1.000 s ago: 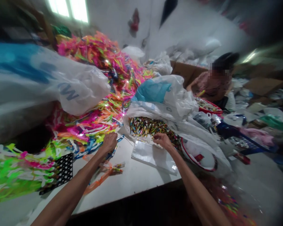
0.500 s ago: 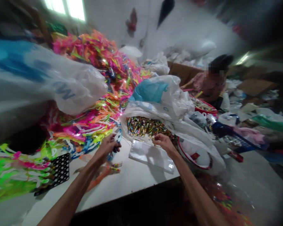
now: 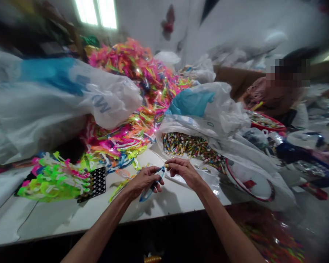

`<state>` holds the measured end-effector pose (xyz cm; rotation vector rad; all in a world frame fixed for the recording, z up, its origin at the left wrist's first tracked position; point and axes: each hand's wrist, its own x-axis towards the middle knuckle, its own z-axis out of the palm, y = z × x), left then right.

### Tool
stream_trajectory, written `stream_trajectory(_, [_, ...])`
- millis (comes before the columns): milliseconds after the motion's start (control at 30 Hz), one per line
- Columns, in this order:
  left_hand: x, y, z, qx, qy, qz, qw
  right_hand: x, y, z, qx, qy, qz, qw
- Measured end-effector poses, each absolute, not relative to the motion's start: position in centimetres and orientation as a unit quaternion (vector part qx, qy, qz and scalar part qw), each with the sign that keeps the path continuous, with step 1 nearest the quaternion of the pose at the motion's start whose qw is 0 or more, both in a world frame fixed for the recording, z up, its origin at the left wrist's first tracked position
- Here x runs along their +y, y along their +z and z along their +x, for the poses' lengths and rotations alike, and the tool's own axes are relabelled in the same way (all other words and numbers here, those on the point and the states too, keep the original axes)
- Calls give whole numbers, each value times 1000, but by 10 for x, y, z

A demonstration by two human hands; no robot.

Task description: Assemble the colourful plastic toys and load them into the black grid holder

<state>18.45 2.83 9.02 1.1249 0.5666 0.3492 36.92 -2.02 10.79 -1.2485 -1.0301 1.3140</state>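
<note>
My left hand (image 3: 148, 182) is closed around a blue and white soft plastic strip (image 3: 145, 195), whose loop hangs below the fingers. Between the thumb and fingertips of my right hand (image 3: 182, 171) is a small yellowish cylinder (image 3: 166, 166), touching or nearly touching the strip's upper end. Both hands meet above the white table (image 3: 164, 204). Clear plastic sleeves (image 3: 208, 179) lie partly hidden under my right hand. Just behind, many small patterned cylinders (image 3: 186, 144) fill the mouth of a white bag (image 3: 222, 135).
Left of my hands, a black grid tray (image 3: 99, 181) holds bright green and pink strips (image 3: 57, 179). A large heap of coloured strips (image 3: 131, 69) rises behind, beside a big white sack (image 3: 44, 106). A person (image 3: 276, 91) sits at the right near a red basin (image 3: 282, 128).
My right hand has come from beside the bag of cylinders to my left hand, and the two now meet. The view has turned left, so the surroundings appear further right.
</note>
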Motion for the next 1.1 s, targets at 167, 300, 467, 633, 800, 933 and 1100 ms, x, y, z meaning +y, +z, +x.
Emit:
stream_trajectory(167, [27,91,178,240,165,557,778,-25,118,360,-449,569,-512,460])
stream_trajectory(300, [26,90,173,231,149,571,773,-26,121,357,-466,583,-502,436])
stream_trajectory(467, [24,93,168,243,131,579,767,-27,124,356,-485,600,-487,409])
stream_trajectory(633, [24,95,165,232,125,615,743,-30,128,354,-522,581,-493,383])
stream_trajectory(800, [23,93,160,235,116,643,719,-34,128,349,-569,540,-508,356])
stream_trajectory(933, [24,93,156,242,89,693,673,-35,117,344,-577,524,-521,347])
stream_trajectory(1100, [43,93,158,296,80,840,448,-23,82,341,-548,486,-575,366])
